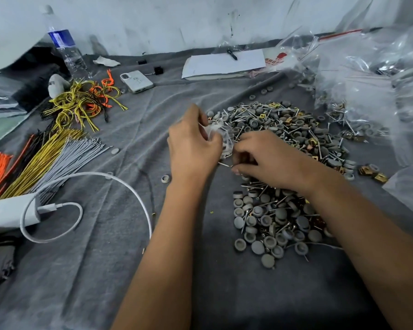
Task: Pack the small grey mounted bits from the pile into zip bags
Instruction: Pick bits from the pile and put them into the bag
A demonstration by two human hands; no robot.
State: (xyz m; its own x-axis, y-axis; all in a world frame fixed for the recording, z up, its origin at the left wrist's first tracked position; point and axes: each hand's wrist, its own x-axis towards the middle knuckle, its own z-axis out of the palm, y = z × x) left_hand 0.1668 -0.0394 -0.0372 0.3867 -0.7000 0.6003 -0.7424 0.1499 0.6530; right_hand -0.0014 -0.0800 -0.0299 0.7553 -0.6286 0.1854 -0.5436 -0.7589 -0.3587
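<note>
Beside the pile (284, 144), left hand (191, 144) grips a zip bag (218, 136); right hand (270, 158) pinches bits, shanks leftward.

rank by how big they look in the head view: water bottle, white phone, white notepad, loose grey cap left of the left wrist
1. white notepad
2. water bottle, close to the notepad in apparent area, so this order is unsure
3. white phone
4. loose grey cap, smallest though nearest the camera

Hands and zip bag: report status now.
Left hand grips small zip bag. Right hand pinches bits beside the bag's mouth. Pile large, mixed with brass pieces. Nothing blocking.
</note>
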